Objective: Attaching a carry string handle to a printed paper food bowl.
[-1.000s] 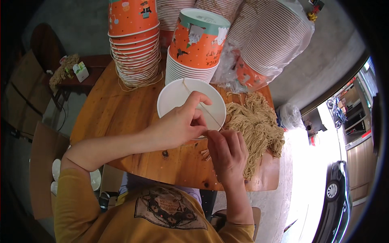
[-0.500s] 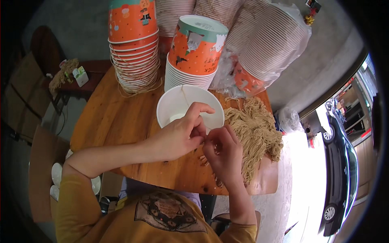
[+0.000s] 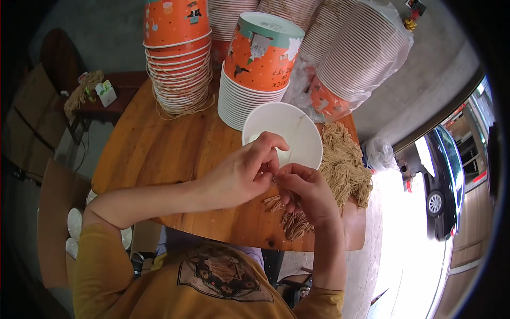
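Note:
A white-lined paper bucket leans on the table with its mouth toward me. A thin cord runs from its far rim across the mouth toward my hands. My left hand lies over the near left rim, index finger bent and thumb drawn in, pinching the cord's near end. Against its fingertips, my right hand pinches the same spot with thumb and index finger. The bit of cord between the fingers is mostly hidden. Beside my right hand lies a heap of tan cords, with loose ends below.
Upside-down orange paper buckets stand stacked behind the white one. Another stack with cord handles is at the far left. Plastic-wrapped stacks lean at the back right. The wooden table has a rounded edge.
The bucket has shifted right and its cord now meets the rim at the far right instead of far left. My right hand's curled fingers have straightened somewhat, their tips meeting my left hand.

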The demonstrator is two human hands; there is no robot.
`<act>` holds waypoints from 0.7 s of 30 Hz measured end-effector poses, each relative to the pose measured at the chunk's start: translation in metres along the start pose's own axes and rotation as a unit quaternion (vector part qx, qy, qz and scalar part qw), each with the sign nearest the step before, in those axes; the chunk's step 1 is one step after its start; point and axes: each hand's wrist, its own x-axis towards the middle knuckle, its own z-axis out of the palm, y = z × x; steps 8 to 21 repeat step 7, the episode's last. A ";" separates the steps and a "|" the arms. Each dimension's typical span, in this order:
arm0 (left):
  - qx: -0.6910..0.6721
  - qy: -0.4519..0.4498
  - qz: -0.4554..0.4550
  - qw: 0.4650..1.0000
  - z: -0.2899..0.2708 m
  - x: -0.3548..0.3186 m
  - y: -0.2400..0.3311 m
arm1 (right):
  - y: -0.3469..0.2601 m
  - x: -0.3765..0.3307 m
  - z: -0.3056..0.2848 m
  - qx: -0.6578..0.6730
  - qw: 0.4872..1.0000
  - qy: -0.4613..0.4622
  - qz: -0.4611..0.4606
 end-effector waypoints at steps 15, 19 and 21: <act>-0.034 0.004 -0.041 0.999 -0.001 0.002 -0.002 | 0.019 -0.002 0.015 -0.005 0.990 0.058 -0.126; -0.034 0.004 -0.041 0.999 -0.001 0.002 -0.002 | 0.019 -0.002 0.015 -0.005 0.990 0.058 -0.126; -0.034 0.004 -0.041 0.999 -0.001 0.002 -0.002 | 0.019 -0.002 0.015 -0.005 0.990 0.058 -0.126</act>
